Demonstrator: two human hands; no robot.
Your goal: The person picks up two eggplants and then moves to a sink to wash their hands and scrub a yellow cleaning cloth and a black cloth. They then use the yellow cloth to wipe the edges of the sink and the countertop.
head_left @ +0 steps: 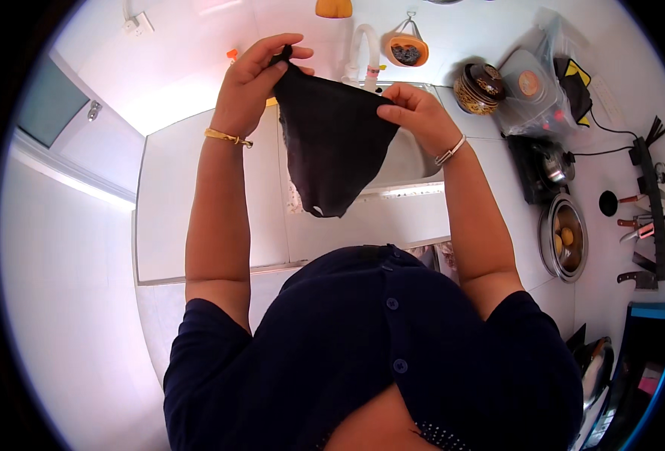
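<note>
A black piece of cloth (340,139) hangs stretched between my two hands above the counter. It narrows downward, and a small pale gap shows near its ragged lower edge. My left hand (257,79) is closed on the bunched upper left corner, with some fingers extended past it. At the upper right corner, my right hand (419,116) pinches the edge between thumb and fingers. The cloth partly hides the sink (417,154) behind it.
A white faucet (364,52) rises behind the sink. Pale counter (190,195) extends left. Along the right are a patterned lidded pot (480,89), a metal bowl (550,255) with round yellowish items inside, and a wall rack (659,218) holding several knives.
</note>
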